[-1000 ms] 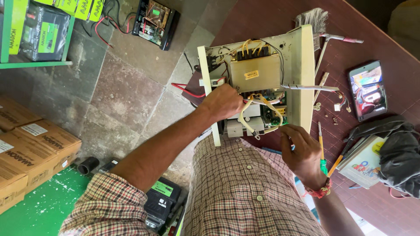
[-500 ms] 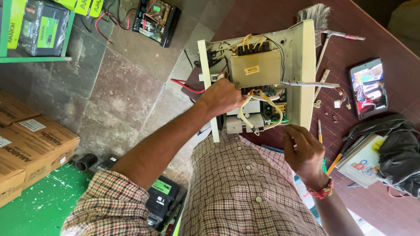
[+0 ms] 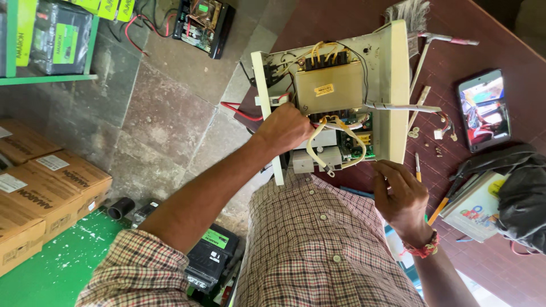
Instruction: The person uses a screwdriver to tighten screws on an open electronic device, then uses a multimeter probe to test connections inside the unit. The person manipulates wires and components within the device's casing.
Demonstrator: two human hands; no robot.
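Note:
An open cream metal case (image 3: 392,85) lies on a dark red table (image 3: 455,57). It shows a tan transformer block (image 3: 327,88), a green circuit board (image 3: 364,145) and looping yellow wires (image 3: 318,156). My left hand (image 3: 284,128) reaches inside the case by its left wall (image 3: 263,85). Its fingers are closed where the yellow wires start. My right hand (image 3: 398,193), a red thread at the wrist, curls at the case's near right corner with its back to me. What its fingers hold is hidden.
On the table to the right lie a lit phone (image 3: 483,111), a small screwdriver (image 3: 417,166), loose screws, an orange pencil (image 3: 438,210), a book (image 3: 475,207) and a black bag (image 3: 520,193). Cardboard boxes (image 3: 51,182), batteries (image 3: 210,256) and another opened unit (image 3: 202,23) sit on the stone floor.
My left hand has pushed a little further into the case beside the yellow wires. My right hand has stayed at the near corner.

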